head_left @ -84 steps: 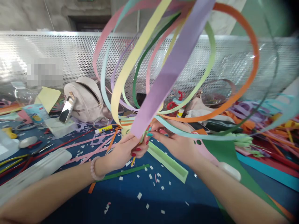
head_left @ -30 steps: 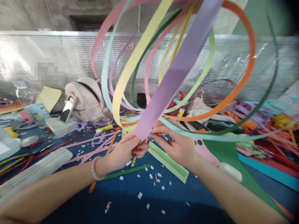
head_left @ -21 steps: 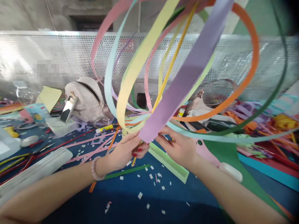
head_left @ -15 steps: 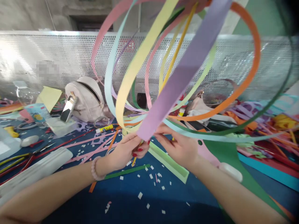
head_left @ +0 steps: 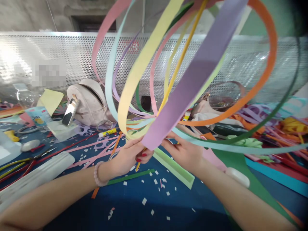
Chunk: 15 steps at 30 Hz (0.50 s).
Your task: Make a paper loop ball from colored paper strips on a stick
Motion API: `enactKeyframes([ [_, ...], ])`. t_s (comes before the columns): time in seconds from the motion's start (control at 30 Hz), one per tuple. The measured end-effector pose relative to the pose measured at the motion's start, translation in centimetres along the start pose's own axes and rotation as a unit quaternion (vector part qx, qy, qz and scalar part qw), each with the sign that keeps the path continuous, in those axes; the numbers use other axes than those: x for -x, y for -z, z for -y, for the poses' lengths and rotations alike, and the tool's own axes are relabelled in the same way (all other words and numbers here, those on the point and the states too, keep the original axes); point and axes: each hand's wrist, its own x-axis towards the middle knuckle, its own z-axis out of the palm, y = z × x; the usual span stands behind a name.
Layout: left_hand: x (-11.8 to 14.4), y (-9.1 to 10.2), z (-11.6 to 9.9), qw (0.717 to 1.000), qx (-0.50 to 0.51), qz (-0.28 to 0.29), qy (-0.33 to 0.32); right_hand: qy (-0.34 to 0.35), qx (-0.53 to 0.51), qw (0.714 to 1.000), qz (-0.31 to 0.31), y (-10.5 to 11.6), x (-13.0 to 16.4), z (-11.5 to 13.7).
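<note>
Both hands are at the base of a large open globe of curved paper strips. My left hand (head_left: 133, 152) is closed, pinching the lower end of a purple paper strip (head_left: 173, 102) between thumb and fingers. My right hand (head_left: 183, 149) is closed close beside it, its fingertips at the strip's right edge and the gathered base; the exact grip is partly hidden. Around them curve a pale yellow strip (head_left: 141, 67), a light blue strip (head_left: 110, 73), an orange strip (head_left: 262, 77) and a dark green strip (head_left: 274, 118). The globe's top runs out of view.
A folded light green paper piece (head_left: 174, 168) lies below the hands among white paper scraps. Scissors (head_left: 36, 157), a glue stick (head_left: 107, 132), a beige backpack (head_left: 88, 102) and a phone (head_left: 70, 112) lie left. A white mouse-like object (head_left: 237, 177) rests on green paper (head_left: 255, 192) at right.
The upper part of the globe has swayed slightly, with the purple and orange strips shifting right. The purple strip's lower end has dipped a little. My hands stay nearly in place.
</note>
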Motion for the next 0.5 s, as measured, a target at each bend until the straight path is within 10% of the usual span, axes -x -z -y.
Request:
enactKeyframes([
  [0.5,0.1,-0.04,-0.14,1.0,-0.014,-0.002,0.007,-0.014,-0.03,0.999,-0.024,-0.02,-0.6,0.68],
])
